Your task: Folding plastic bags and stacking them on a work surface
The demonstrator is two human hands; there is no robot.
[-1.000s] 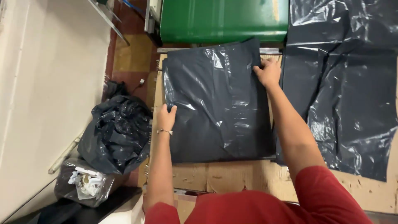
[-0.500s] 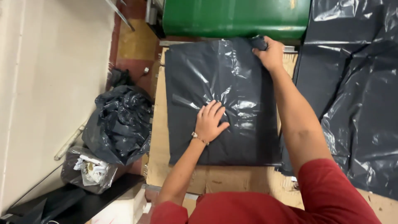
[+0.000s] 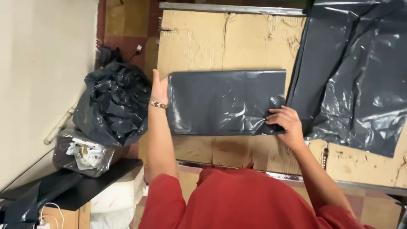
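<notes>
A folded rectangular sheet of dark grey glossy plastic film [image 3: 227,102] lies flat on a brown corrugated cardboard work surface [image 3: 220,38], near the middle of the scene. Its long edges run left to right.

The left hand [image 3: 159,90] stands flat and open on edge against the left short edge of the folded sheet, fingers extended toward the far side; it closes on nothing. A beaded bracelet [image 3: 158,104] sits on that wrist.

The right hand [image 3: 286,123] rests on the near right corner of the sheet, with its fingers curled and pinching the film at that corner.

A larger unfolded spread of the same dark plastic film [image 3: 356,76] lies to the right, just beside the folded sheet's right edge.

To the left, on the floor, stands a bulging crumpled black plastic bag [image 3: 112,104]. Nearer, a clear plastic bag holding white scraps [image 3: 82,152] rests beside it. The person's red sleeves [image 3: 246,203] fill the near edge.
</notes>
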